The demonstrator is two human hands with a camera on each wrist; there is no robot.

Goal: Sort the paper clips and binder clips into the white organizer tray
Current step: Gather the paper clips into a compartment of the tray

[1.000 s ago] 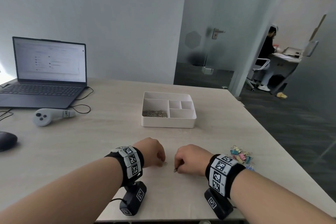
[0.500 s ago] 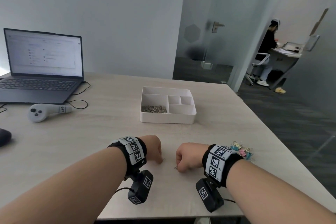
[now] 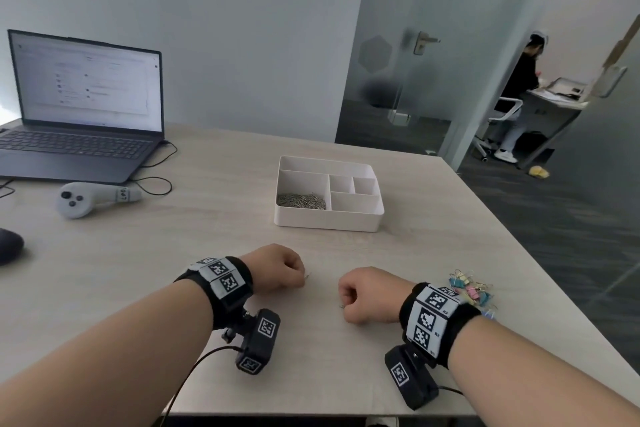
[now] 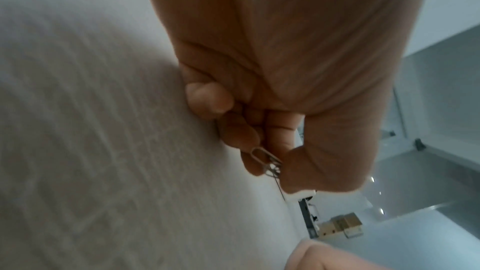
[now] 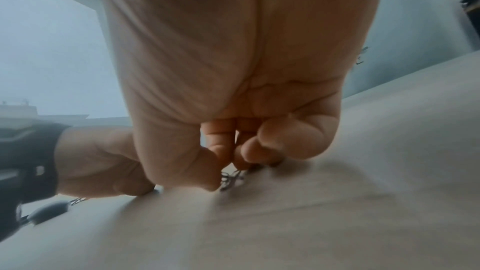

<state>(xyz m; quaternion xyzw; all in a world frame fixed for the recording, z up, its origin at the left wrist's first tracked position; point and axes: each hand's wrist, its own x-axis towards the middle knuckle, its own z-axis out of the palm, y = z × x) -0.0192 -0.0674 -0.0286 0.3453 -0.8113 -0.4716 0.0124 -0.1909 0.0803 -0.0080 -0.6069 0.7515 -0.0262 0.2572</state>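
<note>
On the desk, the left hand pinches paper clips between thumb and curled fingers. The right hand, fingers curled, grips more clips against the desk. The white organizer tray lies beyond.

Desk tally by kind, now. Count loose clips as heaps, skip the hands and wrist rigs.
laptop: 1
grey controller: 1
dark mouse: 1
white organizer tray: 1
paper clip heap, in the tray's largest compartment: 1
coloured binder clip heap, on the table: 1
Total: 6
Single clips are too small to count.
</note>
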